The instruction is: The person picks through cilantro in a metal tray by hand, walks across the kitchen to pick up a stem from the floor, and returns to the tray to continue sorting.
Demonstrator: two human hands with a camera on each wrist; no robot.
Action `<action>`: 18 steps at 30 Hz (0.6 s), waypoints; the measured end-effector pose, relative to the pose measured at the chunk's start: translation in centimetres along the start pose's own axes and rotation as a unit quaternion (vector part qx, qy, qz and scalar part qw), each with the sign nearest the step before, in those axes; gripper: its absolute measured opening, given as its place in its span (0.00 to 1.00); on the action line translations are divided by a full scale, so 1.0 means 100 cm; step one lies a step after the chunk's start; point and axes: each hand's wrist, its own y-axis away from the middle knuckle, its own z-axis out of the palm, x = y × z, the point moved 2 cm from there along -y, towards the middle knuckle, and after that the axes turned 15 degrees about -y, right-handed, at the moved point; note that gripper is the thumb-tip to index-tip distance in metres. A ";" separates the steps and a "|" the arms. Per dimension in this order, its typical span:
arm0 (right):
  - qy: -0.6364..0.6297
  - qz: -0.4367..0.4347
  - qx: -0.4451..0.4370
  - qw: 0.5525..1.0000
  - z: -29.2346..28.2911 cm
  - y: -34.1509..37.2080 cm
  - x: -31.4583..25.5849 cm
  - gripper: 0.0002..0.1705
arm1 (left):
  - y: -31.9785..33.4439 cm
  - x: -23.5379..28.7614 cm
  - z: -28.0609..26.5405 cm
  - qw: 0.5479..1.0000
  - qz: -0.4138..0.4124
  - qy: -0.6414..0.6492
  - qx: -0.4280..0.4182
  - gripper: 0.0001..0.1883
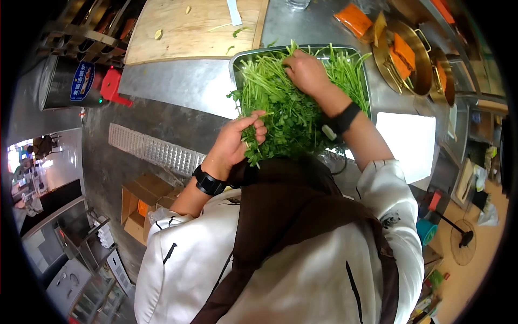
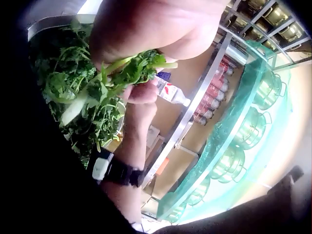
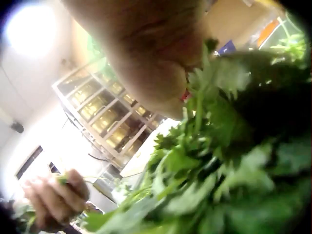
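Left hand grips herb sprigs near left; right hand at far stems, hold not discernible; probably best separated gently, few at a time.

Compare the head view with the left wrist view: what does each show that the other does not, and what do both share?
Only the head view: a bright red plastic object and white perforated rectangular strips.

Only the left wrist view: a clear bottle with a red-and-white label and translucent green plastic sheeting.

Both: leafy green herbs with pale stalks, the left hand gripping some, and the right hand.
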 end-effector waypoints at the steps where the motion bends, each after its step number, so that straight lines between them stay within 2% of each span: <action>1: 0.053 -0.027 -0.012 0.998 0.006 -0.008 0.007 0.06 | 0.003 0.001 0.002 1.000 -0.004 -0.006 -0.011 0.15; 5: 0.140 -0.042 -0.066 0.987 0.024 -0.023 0.020 0.05 | 0.017 0.009 0.003 0.999 0.022 -0.042 -0.014 0.15; 7: 0.138 -0.044 -0.085 0.986 0.022 -0.024 0.015 0.06 | 0.020 0.007 -0.005 0.999 0.027 -0.031 -0.009 0.15; 9: 0.100 -0.008 -0.072 0.992 0.020 -0.025 0.015 0.06 | 0.023 0.007 -0.009 0.999 0.032 -0.023 -0.007 0.14; 10: 0.058 0.036 -0.059 0.996 0.018 -0.026 0.016 0.05 | 0.025 0.007 -0.011 0.999 0.034 -0.018 0.005 0.14; 11: 0.059 0.032 -0.061 0.996 0.017 -0.028 0.017 0.05 | 0.027 0.008 -0.012 0.999 0.035 -0.013 0.017 0.14; 12: -0.071 0.041 0.018 0.996 0.011 -0.031 0.020 0.04 | 0.028 0.008 -0.014 0.999 0.037 -0.011 0.019 0.14; 13: -0.198 0.050 0.096 0.974 0.005 -0.033 0.025 0.05 | 0.028 0.007 -0.018 0.999 0.039 -0.008 0.022 0.14; 14: -0.281 0.131 0.088 0.947 0.002 -0.037 0.033 0.06 | 0.028 0.007 -0.020 0.999 0.041 -0.005 0.024 0.13; 15: -0.280 0.131 0.086 0.947 -0.004 -0.040 0.030 0.06 | 0.027 0.006 -0.023 0.999 0.041 -0.004 0.024 0.13; 16: -0.430 0.196 0.094 0.877 -0.010 -0.042 0.028 0.05 | 0.027 0.006 -0.025 0.999 0.042 -0.002 0.022 0.13; 17: -0.566 0.254 0.099 0.778 -0.014 -0.045 0.025 0.06 | 0.026 0.006 -0.026 0.999 0.042 0.000 0.021 0.13; 18: -0.596 0.257 0.103 0.754 -0.018 -0.048 0.017 0.05 | 0.025 0.007 -0.026 0.999 0.043 0.001 0.021 0.13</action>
